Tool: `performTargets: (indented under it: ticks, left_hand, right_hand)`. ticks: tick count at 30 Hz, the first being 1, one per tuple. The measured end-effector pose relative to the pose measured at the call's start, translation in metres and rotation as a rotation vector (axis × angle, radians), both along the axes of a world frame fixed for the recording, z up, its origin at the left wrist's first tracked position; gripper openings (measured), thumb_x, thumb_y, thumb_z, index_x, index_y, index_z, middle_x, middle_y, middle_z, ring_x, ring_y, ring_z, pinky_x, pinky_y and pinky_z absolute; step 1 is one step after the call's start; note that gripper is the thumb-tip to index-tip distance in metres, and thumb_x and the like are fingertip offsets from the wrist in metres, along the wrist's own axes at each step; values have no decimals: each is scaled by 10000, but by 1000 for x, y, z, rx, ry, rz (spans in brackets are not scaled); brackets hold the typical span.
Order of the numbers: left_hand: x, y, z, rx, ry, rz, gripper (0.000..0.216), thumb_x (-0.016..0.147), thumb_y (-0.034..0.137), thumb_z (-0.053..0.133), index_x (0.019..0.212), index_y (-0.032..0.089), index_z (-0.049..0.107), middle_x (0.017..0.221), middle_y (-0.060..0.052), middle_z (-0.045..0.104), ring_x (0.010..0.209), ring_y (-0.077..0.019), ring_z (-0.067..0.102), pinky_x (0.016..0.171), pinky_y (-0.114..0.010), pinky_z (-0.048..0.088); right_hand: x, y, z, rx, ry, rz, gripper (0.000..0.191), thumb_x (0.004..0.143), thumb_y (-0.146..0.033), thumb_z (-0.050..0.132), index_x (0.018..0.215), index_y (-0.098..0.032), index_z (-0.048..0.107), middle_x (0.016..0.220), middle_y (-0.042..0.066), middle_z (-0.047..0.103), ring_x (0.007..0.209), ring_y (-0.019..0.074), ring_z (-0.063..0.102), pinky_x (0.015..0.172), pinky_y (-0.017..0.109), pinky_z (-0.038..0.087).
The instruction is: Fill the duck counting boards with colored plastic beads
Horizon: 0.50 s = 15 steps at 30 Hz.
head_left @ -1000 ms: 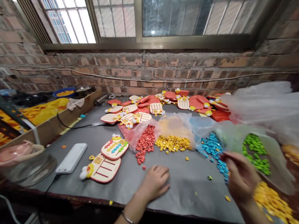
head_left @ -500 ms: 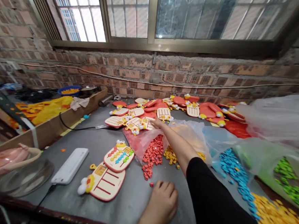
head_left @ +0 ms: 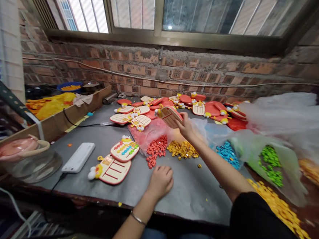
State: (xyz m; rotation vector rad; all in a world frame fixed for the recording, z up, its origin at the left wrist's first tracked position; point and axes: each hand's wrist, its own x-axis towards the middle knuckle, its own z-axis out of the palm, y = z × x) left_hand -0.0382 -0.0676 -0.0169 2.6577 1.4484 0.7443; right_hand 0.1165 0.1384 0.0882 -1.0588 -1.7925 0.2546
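My right hand (head_left: 186, 127) is stretched out over the table, closed on a red and cream toy board (head_left: 170, 116) lifted above the pile of the same boards (head_left: 175, 107) at the back. My left hand (head_left: 160, 180) rests on the grey table (head_left: 197, 189) with its fingers curled under; what they hold, if anything, is hidden. Just beyond it lie red beads (head_left: 155, 150) and yellow beads (head_left: 182, 149) spilling from clear bags. Two toy boards (head_left: 116, 162) lie to the left, one with coloured beads fitted.
Blue beads (head_left: 227, 154), green beads (head_left: 270, 164) and more yellow beads (head_left: 277, 206) sit in bags at the right. A white power bank (head_left: 78, 158) with a cable and a glass jar with a pink lid (head_left: 25, 158) stand at the left. A brick wall runs behind.
My right hand went from the blue beads to the board pile at the back, took one board and has now lifted it off the pile. My left hand stayed resting on the table.
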Motion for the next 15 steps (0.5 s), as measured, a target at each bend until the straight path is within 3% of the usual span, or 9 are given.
performTargets:
  ticks: [2, 5, 7, 9, 12, 15]
  left_hand:
    - [-2, 0, 1, -5, -35, 26, 122, 843, 200, 544, 959, 203, 583, 1042, -58, 652, 982, -214, 581, 850, -381, 403]
    - [-4, 0, 3, -2, -95, 111, 158, 868, 201, 506, 1001, 196, 591, 1036, -73, 658, 982, -225, 583, 868, -399, 396]
    - [-5, 0, 3, 9, -128, 191, 189, 879, 184, 474, 1024, 185, 596, 1009, -91, 659, 964, -236, 586, 859, -410, 397]
    - [-5, 0, 3, 21, -145, 246, 213, 882, 163, 451, 1038, 174, 596, 990, -104, 658, 950, -243, 589, 841, -409, 404]
    - [-2, -2, 3, 28, -132, 238, 209, 873, 154, 456, 1028, 166, 595, 966, -97, 659, 924, -235, 596, 816, -389, 417]
    - [2, -4, 2, 14, -83, 160, 153, 849, 175, 505, 969, 184, 600, 909, -63, 658, 882, -212, 603, 794, -359, 423]
  right_hand:
    - [22, -55, 6, 121, 79, -40, 299, 839, -383, 545, 1056, -185, 490, 1013, 86, 583, 919, 225, 572, 827, 335, 461]
    - [54, -143, -6, 104, 174, -157, 315, 854, -418, 569, 1072, -195, 522, 1017, 74, 594, 944, 226, 577, 855, 348, 461]
    - [70, -196, -30, -26, 218, -237, 319, 839, -445, 598, 1032, -198, 542, 966, 63, 618, 893, 227, 597, 810, 351, 484]
    - [82, -237, -62, -252, 296, -259, 340, 821, -474, 625, 1007, -202, 544, 892, 49, 644, 800, 221, 624, 711, 333, 514]
    - [93, -272, -106, -533, 422, -240, 338, 847, -533, 569, 955, -215, 531, 760, 29, 653, 635, 207, 626, 551, 311, 517]
    - [98, -279, -122, -577, 227, -161, 348, 861, -550, 527, 900, -210, 593, 759, 49, 666, 677, 225, 632, 595, 343, 524]
